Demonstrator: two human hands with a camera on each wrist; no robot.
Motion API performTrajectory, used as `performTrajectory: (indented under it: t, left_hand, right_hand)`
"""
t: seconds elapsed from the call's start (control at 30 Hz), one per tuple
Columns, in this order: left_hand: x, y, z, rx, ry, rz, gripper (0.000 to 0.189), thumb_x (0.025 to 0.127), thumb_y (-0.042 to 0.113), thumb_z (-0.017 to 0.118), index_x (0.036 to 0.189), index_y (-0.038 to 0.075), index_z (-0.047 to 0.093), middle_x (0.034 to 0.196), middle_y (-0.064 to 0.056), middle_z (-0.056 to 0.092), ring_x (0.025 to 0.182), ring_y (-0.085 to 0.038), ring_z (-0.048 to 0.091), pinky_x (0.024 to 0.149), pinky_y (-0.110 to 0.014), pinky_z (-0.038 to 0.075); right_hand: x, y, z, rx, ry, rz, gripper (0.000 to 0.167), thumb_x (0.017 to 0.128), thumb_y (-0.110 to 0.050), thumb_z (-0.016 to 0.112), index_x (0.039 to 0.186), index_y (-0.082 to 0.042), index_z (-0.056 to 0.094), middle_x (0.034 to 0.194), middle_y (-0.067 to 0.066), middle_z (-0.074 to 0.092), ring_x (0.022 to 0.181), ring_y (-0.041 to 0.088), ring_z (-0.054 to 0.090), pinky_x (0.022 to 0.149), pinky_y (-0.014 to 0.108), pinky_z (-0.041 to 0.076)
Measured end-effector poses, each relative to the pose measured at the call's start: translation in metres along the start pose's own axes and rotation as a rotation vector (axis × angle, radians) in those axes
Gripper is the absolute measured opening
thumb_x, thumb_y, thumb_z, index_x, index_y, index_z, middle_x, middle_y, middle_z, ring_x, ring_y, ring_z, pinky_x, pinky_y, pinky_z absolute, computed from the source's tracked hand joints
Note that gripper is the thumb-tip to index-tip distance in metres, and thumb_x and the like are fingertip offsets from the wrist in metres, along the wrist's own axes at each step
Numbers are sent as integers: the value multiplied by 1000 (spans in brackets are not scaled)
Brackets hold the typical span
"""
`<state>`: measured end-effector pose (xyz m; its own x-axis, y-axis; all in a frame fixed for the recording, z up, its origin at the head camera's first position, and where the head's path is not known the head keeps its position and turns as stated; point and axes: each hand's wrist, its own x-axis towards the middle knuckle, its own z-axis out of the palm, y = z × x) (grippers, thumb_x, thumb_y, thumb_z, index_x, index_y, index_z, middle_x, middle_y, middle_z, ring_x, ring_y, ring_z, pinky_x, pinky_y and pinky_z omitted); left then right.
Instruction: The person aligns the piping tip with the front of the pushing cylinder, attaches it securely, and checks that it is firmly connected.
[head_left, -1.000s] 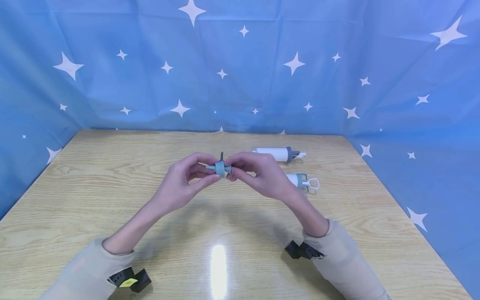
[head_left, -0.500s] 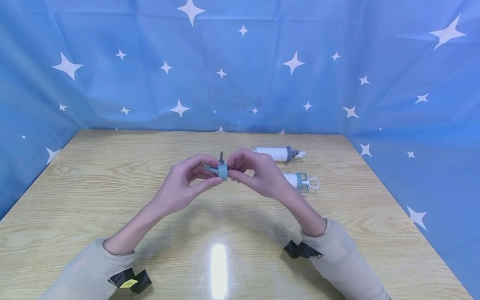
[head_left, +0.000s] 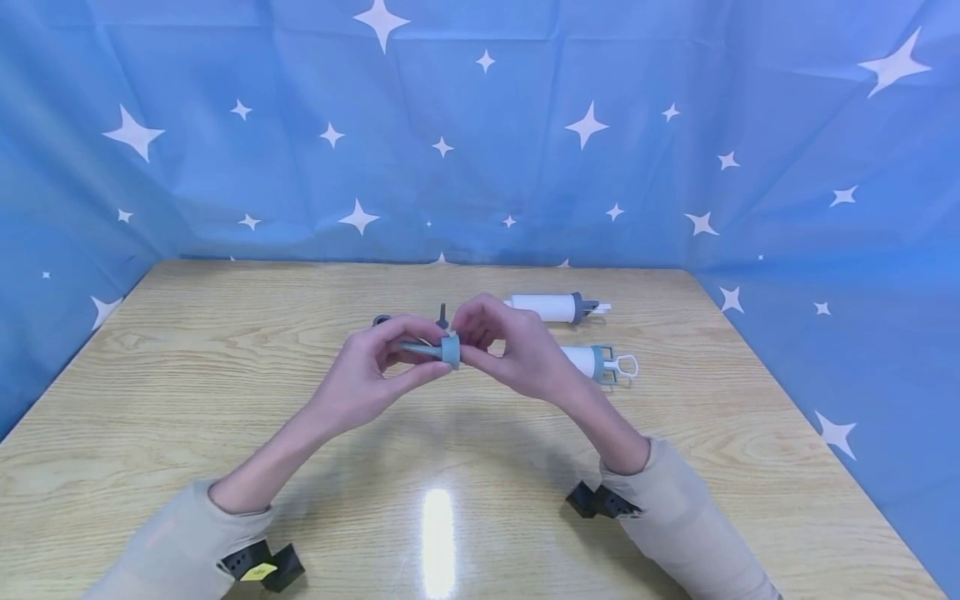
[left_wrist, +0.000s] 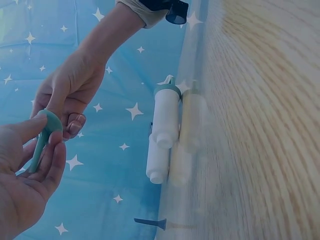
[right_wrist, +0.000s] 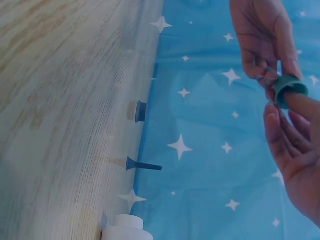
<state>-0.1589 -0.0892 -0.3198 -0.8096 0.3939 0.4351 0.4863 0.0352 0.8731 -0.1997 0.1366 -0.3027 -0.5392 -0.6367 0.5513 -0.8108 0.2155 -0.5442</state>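
Note:
A teal nozzle with a long thin stem and a wide ring collar is between my hands, above the table. My left hand grips it by the collar, with the stem pointing left into the palm. My right hand holds it from the other side, its fingertips right at the rim. In the right wrist view, one digit of the right hand reaches into the open end of the collar, while other fingers curl below. The left fingers partly cover the stem.
Two white cylinders lie at the back right, one with a grey end, one with a teal end and loop handle. A dark grey nozzle stands upright on the table; a dark ring sits near it.
The nozzle's flared base, sticking out right of the collar a second ago, has slid left into it. Both hands and the piece have lowered slightly, uncovering the dark ring behind.

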Motion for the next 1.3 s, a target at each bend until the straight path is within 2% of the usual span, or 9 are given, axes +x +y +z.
performTrajectory:
  t: [0.27, 0.57, 0.93, 1.07, 1.3]
  left_hand:
    - [-1, -1, -1, 32, -31, -16, 33, 87, 2, 79, 118, 7, 69, 113, -3, 69, 97, -18, 70, 89, -35, 58]
    - [-1, -2, -2, 27, -57, 6, 33, 87, 1, 79, 118, 7, 70, 113, -3, 70, 96, -20, 69, 87, -36, 58]
    - [-1, 1, -2, 106, -4, -35, 33, 83, 9, 84, 114, 12, 73, 105, 1, 71, 80, -20, 63, 70, -27, 54]
    - [-1, 1, -2, 155, 21, -43, 31, 83, 13, 85, 113, 15, 75, 105, 5, 71, 78, -18, 62, 68, -27, 52]
    - [-1, 0, -3, 148, 37, -17, 31, 84, 9, 83, 114, 14, 76, 106, 4, 73, 77, -18, 65, 69, -27, 53]
  right_hand:
    - [-1, 1, -1, -30, -38, 7, 16, 91, 7, 71, 104, -1, 66, 89, 5, 69, 75, 9, 67, 67, 24, 58]
    - [0, 2, -1, -17, -46, -43, 19, 89, 14, 68, 102, 1, 66, 90, 6, 69, 76, 10, 68, 69, 23, 59]
    - [-1, 2, -2, 1, -42, -14, 22, 89, 9, 72, 108, 0, 67, 90, 3, 70, 77, 9, 67, 66, 25, 58]
    - [-1, 3, -1, 20, -35, -6, 24, 88, 8, 73, 109, 0, 66, 88, 4, 69, 76, 10, 66, 64, 26, 57]
    - [-2, 2, -1, 29, -19, 29, 18, 89, 6, 73, 105, 0, 67, 91, 8, 70, 75, 10, 65, 65, 27, 57]
